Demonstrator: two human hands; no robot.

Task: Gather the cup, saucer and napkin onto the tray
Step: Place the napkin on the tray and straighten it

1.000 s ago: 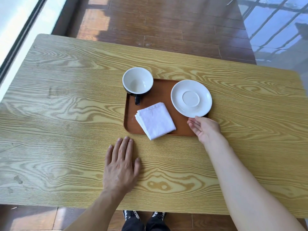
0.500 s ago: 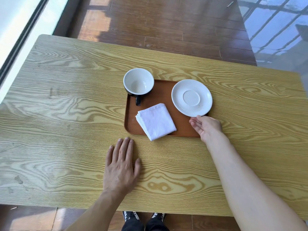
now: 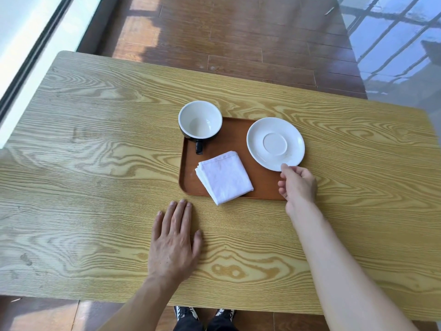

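Head view, one cup [image 3: 200,120], one saucer [image 3: 275,143] in right hand [image 3: 298,183] grip, one napkin [image 3: 224,177], left hand [image 3: 173,240] flat.

both forearms bare, no sleeves in view, no rings, watch or bands on left hand [image 3: 173,244] or right hand [image 3: 299,185]. nails short, unpainted. bottom centre of frame: dark trousers [image 3: 205,324] w/ black sneakers [image 3: 186,312], white trim & laces.

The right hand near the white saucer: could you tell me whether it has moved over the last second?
Yes. The right hand has risen slightly toward the white round saucer, fingertips now touching its near rim over the brown tray.
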